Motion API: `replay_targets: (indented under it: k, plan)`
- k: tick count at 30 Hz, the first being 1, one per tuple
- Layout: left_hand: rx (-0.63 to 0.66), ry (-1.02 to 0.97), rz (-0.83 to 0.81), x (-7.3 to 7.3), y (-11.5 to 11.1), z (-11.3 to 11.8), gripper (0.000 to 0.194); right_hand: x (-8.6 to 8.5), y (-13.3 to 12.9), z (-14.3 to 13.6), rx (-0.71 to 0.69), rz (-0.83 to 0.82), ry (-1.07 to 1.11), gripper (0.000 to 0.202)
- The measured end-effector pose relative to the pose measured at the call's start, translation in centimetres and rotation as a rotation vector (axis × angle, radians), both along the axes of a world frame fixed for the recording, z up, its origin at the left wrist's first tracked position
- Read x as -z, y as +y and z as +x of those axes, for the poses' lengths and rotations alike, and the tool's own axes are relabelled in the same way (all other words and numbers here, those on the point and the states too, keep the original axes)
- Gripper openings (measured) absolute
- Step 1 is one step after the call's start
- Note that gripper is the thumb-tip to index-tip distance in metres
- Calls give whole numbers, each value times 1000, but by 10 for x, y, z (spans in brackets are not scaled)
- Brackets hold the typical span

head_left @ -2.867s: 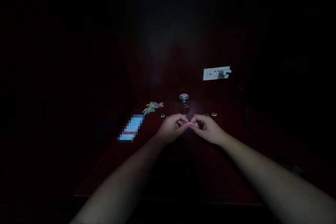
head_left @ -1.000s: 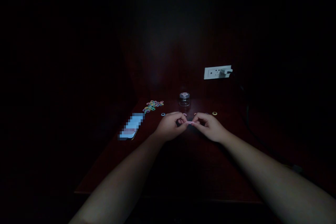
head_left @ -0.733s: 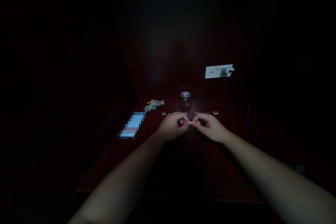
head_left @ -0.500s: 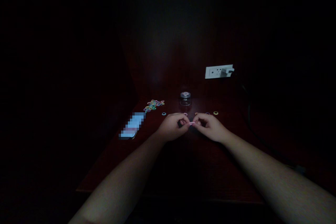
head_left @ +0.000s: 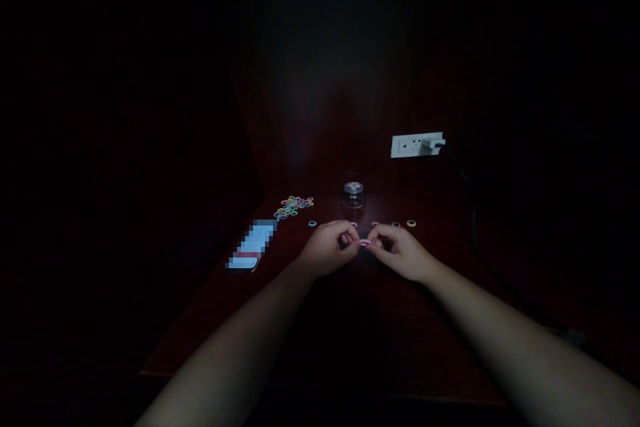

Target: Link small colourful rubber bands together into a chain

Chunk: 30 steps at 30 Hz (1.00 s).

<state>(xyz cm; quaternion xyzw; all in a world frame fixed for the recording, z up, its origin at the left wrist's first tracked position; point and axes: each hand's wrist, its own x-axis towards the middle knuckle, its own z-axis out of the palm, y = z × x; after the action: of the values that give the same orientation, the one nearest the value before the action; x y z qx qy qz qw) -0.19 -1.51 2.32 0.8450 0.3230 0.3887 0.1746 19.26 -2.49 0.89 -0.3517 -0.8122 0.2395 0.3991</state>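
Note:
A small pink ring-shaped band [head_left: 366, 242] is pinched between both hands above the dark red table [head_left: 310, 333]. My left hand [head_left: 331, 245] grips its left side between thumb and forefinger. On the other side, my right hand [head_left: 399, 250] holds it in the same kind of pinch. Just beyond the hands lies a spaced row of bands, among them a blue band [head_left: 313, 223] at the left and a yellow band [head_left: 411, 223] at the right. Fingers partly cover the middle ones.
Behind the row stands a clear lidded jar [head_left: 353, 195]. A pile of coloured bands [head_left: 294, 207] lies at the back left, near a pixelated phone [head_left: 254, 245]. On the wall, a socket [head_left: 416, 145] has a plug with a black cable [head_left: 474, 220] running down rightwards.
The whole view has shifted slightly, so table items and the socket appear lower. The pink band shows a somewhat wider loop between my fingers; both hands keep hold of it.

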Motion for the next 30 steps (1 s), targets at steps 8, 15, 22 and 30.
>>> replay_targets:
  k: [8,15,22,30]
  plan:
    - [-17,14,-51,0,-2,0,12,1,0,0,-16,-13,4,16]
    - [66,114,-241,2,-2,-1,1,-1,-1,-1,-3,-9,-13,17]
    - [1,23,-119,0,-3,1,17,-1,-1,2,-13,-11,-32,15]
    - [11,15,-121,0,-3,2,13,0,0,2,-21,-8,-37,17]
